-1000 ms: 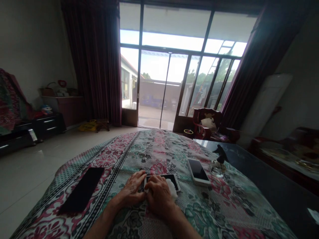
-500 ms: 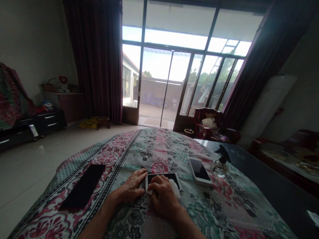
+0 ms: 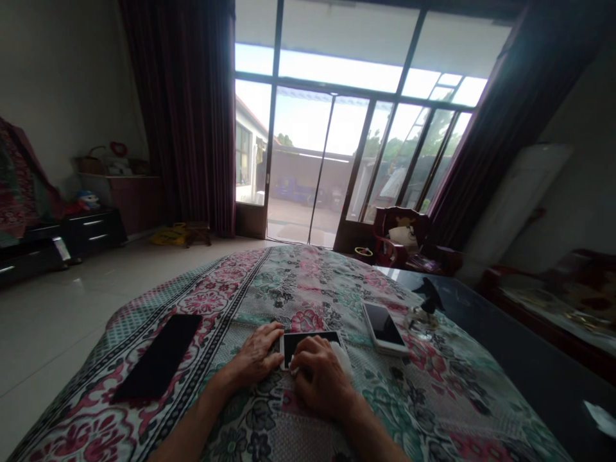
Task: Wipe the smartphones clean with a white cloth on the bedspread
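Observation:
A white-framed smartphone [image 3: 289, 344] with a dark screen lies sideways on the flowered tablecloth [image 3: 269, 420]. My left hand [image 3: 257, 354] rests at its left end, fingers stretched out and fingertips at the phone's edge. Over the screen, my right hand [image 3: 321, 375] is closed on a crumpled white cloth or tissue [image 3: 341, 357], which bulges out on the right side of the fingers and covers part of the phone. A second white device with a dark screen [image 3: 386, 327] lies apart to the right, looking thick or stacked.
A flat black rectangular sheet [image 3: 158, 359] lies on the left of the tablecloth. At the right stands a clear spray bottle [image 3: 423, 321] with a black trigger head. Beyond it is a dark tabletop [image 3: 486, 333], with a white item [image 3: 601, 417] near its edge.
My right hand with the white cloth has shifted slightly right across the phone, uncovering a little more of the screen's left part. My left hand stays at the phone's left end.

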Motion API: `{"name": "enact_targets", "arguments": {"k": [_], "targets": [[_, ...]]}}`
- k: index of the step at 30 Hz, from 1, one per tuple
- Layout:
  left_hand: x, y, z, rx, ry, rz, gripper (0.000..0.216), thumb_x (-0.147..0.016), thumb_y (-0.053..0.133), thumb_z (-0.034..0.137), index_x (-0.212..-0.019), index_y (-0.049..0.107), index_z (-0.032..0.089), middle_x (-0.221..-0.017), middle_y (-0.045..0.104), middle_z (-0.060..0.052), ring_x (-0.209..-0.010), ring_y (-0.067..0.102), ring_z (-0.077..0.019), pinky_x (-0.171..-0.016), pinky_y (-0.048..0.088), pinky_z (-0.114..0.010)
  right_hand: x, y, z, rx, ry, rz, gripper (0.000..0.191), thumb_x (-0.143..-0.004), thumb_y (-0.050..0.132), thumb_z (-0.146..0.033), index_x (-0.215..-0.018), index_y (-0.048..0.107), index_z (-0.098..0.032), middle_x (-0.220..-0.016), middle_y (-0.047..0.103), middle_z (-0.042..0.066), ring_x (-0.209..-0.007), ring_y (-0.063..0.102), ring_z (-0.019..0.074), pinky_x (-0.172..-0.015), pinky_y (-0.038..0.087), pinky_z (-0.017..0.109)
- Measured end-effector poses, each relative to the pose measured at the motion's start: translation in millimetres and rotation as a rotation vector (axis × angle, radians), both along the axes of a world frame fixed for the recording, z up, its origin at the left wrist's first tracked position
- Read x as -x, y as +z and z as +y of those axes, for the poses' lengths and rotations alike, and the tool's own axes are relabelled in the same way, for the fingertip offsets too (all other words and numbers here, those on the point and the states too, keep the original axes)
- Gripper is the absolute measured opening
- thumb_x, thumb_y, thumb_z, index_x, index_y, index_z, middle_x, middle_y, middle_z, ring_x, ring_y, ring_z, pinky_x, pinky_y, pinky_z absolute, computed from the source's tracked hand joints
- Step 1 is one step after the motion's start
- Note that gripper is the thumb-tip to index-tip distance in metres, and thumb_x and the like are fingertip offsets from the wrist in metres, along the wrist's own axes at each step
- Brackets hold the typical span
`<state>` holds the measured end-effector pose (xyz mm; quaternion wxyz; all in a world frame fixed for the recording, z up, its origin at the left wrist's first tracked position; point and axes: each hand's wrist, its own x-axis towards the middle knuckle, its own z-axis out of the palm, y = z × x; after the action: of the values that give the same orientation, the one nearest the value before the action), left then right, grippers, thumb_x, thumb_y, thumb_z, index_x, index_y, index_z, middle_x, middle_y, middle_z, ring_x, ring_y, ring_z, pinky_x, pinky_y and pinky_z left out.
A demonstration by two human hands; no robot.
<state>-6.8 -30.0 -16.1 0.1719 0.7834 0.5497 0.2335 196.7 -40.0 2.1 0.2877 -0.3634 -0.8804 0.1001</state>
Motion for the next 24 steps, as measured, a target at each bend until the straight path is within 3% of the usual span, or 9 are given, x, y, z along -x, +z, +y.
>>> {"name": "enact_targets", "arguments": {"k": [5, 12, 20, 24], "targets": [[0, 1.9, 0, -0.033, -0.003, -0.023, 0.048, -0.076, 0.053, 0.024, -0.123, 0.056, 0.017, -0.14, 0.047, -0.01, -0.133, 0.036, -0.0278, -0.111, 0.03, -0.044, 5, -1.3, -4, -0.023, 0.042, -0.035, 0.022, -0.067, 0.054, -0.012, -0.081, 0.066, -0.025, -0.089, 0.061, -0.001, -0.086, 0.05, 0.0164, -0.08, 0.034, 0.03], [1, -0.2, 3, -0.021, 0.008, 0.043, 0.048, -0.079, 0.055, 0.026, -0.126, 0.054, 0.018, -0.142, 0.045, -0.01, -0.134, 0.035, -0.0267, -0.112, 0.029, -0.043, -10, 10.0, -2, -0.03, -0.067, -0.063, 0.015, -0.063, 0.052, -0.009, -0.07, 0.061, -0.021, -0.081, 0.059, 0.0, -0.082, 0.049, 0.0164, -0.077, 0.034, 0.03], [1, -2.4, 4, -0.038, -0.002, 0.006, 0.047, -0.078, 0.056, 0.025, -0.123, 0.056, 0.015, -0.14, 0.047, -0.012, -0.132, 0.037, -0.0277, -0.111, 0.03, -0.044, 12, 4.4, 7, -0.087, -0.05, -0.06, 0.017, -0.088, 0.049, -0.02, -0.096, 0.063, -0.025, -0.101, 0.061, 0.001, -0.094, 0.05, 0.0169, -0.085, 0.033, 0.031], [2, -2.1, 4, -0.066, -0.014, 0.002, 0.045, -0.077, 0.056, 0.025, -0.122, 0.056, 0.02, -0.139, 0.05, -0.008, -0.131, 0.039, -0.0263, -0.11, 0.031, -0.043, 15, 2.7, 11, -0.072, -0.05, -0.091, 0.017, -0.087, 0.049, -0.018, -0.09, 0.065, -0.024, -0.095, 0.062, 0.001, -0.09, 0.051, 0.0162, -0.083, 0.034, 0.03]]}}
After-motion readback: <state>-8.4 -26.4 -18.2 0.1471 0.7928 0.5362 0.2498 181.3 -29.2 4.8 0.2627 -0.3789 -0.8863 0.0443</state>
